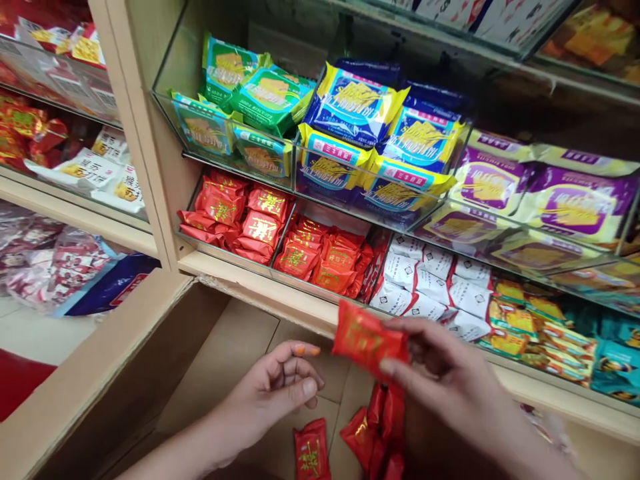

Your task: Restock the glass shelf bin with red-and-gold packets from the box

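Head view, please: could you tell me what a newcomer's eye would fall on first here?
Probably the red packet pinched in the right hand at centre, above a cardboard box holding more red packets. The left hand hovers empty beside it. Behind, clear shelf bins show green, blue and purple snack packs.

Even bright indoor light; slight motion blur; glare on clear bin fronts.

Red packet (369, 339): blurred, and my right hand (445, 377) covers its right end.
Loose red packets (380, 433): lowest ones cut by bottom edge.
Printed writing: too small to read.
Cardboard box (100, 373): partly out of frame.
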### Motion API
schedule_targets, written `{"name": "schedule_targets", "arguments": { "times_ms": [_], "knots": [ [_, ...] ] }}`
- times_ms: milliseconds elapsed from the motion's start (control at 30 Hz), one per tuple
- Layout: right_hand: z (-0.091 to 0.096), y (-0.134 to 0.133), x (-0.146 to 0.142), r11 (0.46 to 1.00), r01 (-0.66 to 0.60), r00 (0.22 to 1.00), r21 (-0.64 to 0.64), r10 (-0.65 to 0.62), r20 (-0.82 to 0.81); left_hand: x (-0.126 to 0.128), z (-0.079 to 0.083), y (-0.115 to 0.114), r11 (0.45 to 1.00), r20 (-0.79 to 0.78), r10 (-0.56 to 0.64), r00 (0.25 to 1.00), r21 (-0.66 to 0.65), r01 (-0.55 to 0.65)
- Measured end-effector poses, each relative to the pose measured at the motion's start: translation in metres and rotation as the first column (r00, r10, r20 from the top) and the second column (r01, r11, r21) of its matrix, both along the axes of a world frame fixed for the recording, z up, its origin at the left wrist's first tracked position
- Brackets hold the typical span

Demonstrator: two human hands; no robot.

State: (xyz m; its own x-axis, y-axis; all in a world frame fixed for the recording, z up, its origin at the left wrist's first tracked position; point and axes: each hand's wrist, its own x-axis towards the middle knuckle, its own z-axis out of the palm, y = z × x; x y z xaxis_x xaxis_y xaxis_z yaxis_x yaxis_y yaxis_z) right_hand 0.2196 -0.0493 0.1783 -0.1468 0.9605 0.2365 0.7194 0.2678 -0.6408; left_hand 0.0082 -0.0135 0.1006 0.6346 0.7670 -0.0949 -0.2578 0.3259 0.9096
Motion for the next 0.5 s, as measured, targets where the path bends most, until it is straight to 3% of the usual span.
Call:
{"name": "schedule_targets", "arguments": {
  "times_ms": [100, 167, 300, 500],
  "knots": [
    [0.013, 0.026, 0.015, 0.966, 0.205, 0.974, 0.16, -0.217, 0.061, -0.001, -0.002, 0.002, 0.999, -0.026, 0.002, 1.0, -0.038, -0.003],
    [0.018, 0.043, 0.021, 0.924, 0.273, 0.938, 0.269, -0.318, 0.14, 0.0, -0.004, 0.003, 0.998, -0.02, 0.009, 1.0, -0.055, -0.01],
    [0.014, 0.07, 0.019, 0.876, 0.186, 0.903, 0.445, -0.331, 0.274, 0.002, -0.009, 0.002, 0.997, -0.021, 0.014, 1.0, -0.07, -0.016],
    [0.008, 0.097, 0.01, 0.836, 0.083, 0.823, 0.542, -0.365, 0.436, 0.001, -0.013, 0.002, 0.997, -0.024, -0.029, 0.999, -0.076, 0.027]
  ]
}}
